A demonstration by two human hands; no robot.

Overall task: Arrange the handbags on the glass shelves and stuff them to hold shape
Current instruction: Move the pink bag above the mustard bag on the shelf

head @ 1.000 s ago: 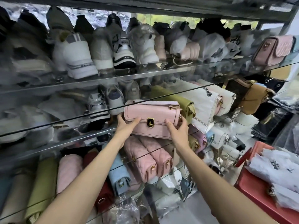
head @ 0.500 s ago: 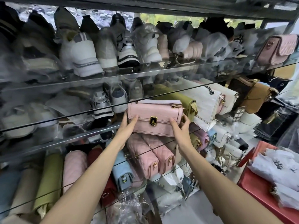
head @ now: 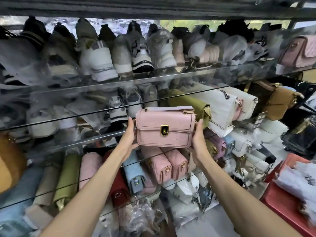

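— Pink, croc-textured: the pink handbag (head: 165, 128) is upright, flap facing the camera, gold clasp (head: 164, 130) centred on the flap. Position?

— Held in front of the middle glass shelf (head: 68, 117), between both hands. It sits just left of the olive handbag (head: 191, 103) and above two quilted pink bags (head: 168, 165) on the shelf below.

— Left hand (head: 129, 137)?

— Pressed against the bag's left end, fingers running up its side, thumb under the lower corner. Gripping.

— Right hand (head: 198, 139)?

— Same at the right end: fingers up the side edge, palm at the bottom corner. Gripping.

— Whether the bag's base touches the glass?

— Cannot tell; the bags below and the hands cover that line.

— Surroundings?

— Sneakers (head: 100, 60), many in clear wrap, fill the top shelf and the left of the middle one. White handbags (head: 222, 106) lie right of the olive one. A light blue bag (head: 135, 175) and a red bag (head: 118, 190) stand on the lower shelf. A red tray (head: 282, 204) with white wrapping is at lower right.
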